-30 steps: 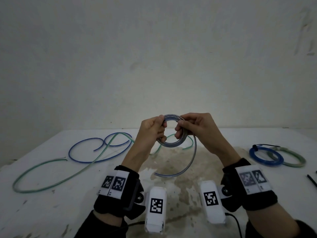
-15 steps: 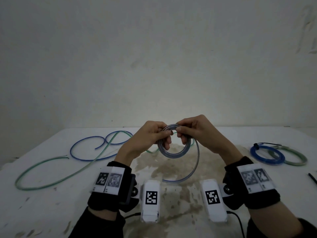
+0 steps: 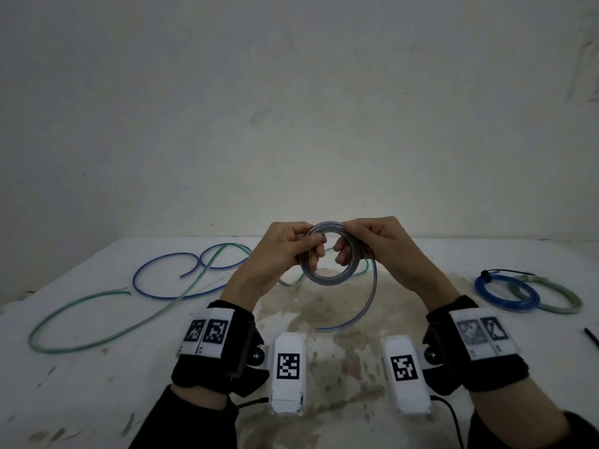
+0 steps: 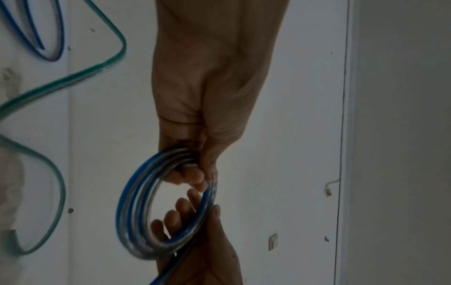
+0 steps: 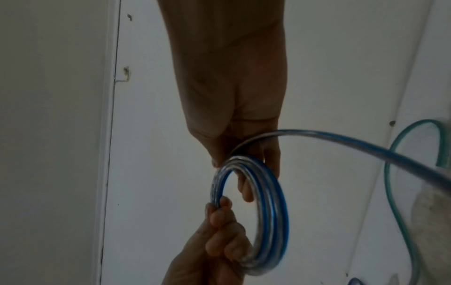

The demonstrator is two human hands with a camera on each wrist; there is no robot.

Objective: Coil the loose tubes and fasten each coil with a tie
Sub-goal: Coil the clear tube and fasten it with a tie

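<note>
I hold a coil of clear tube with a blue stripe (image 3: 327, 277) (image 4: 136, 212) (image 5: 270, 212) upright above the white table (image 3: 97, 384). My left hand (image 3: 291, 247) (image 4: 195, 173) grips the coil's left side, fingers curled through the ring. My right hand (image 3: 366, 244) (image 5: 246, 173) grips its right side. The tube's loose tail (image 3: 366, 306) (image 5: 366, 148) hangs from the right hand in a curve down to the table. A loose blue tube (image 3: 162, 273) and a loose green tube (image 3: 107, 332) lie on the table at the left.
Two tied coils, one blue (image 3: 505, 291) and one green (image 3: 560, 296), lie at the right, with a black tie (image 3: 509, 272) on the blue one. Another black tie (image 3: 591, 337) lies at the right edge. A bare wall (image 3: 291, 108) rises behind the table.
Both hands have turned the coil, winding in more of the tail, which now hangs shorter. The hands have shifted their grip on the coil.
</note>
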